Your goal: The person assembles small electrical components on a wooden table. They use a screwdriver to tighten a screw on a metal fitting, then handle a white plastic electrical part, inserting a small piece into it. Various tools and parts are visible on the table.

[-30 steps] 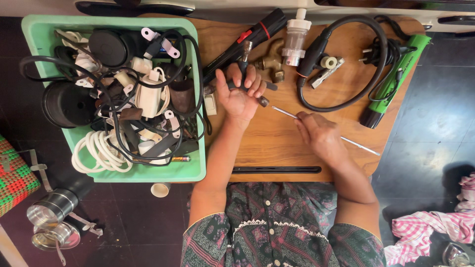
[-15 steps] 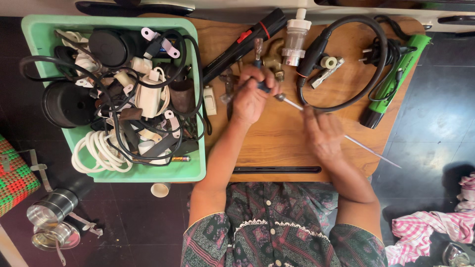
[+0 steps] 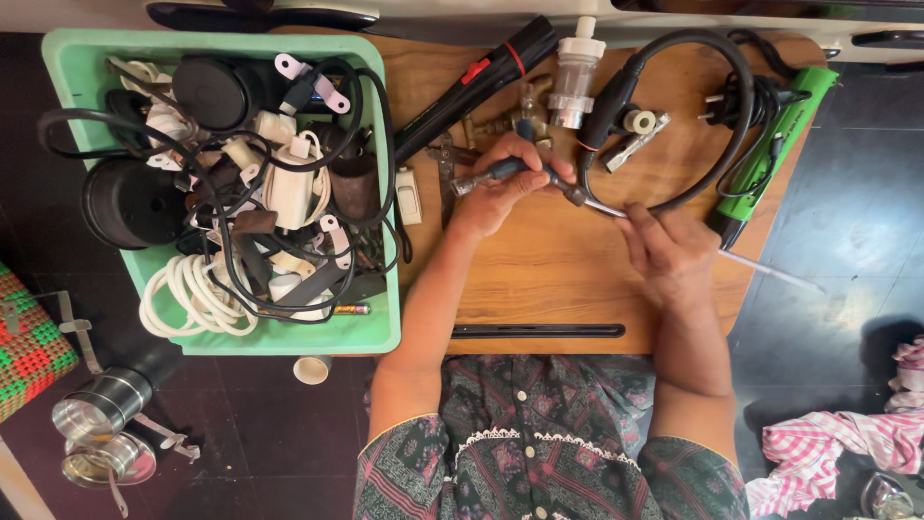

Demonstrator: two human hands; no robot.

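My left hand is closed around the dark handle of a long thin metal rod tool, which runs from the handle down to the right past the table's edge. My right hand pinches the rod's shaft a little right of the handle. Both hands rest over the wooden table. Just beyond my left hand lie small brass fittings and a clear plastic filter housing.
A green plastic tub at left holds tangled cables, white cord and dark round parts. A black torch, a looped black cable, a green tool and a black strip lie on the table. Metal cans and checked cloth lie on the floor.
My left hand went from lying open near the fittings to gripping the tool's handle and lifting it. The rod has swung and slid rightward, and my right hand followed to hold its shaft.
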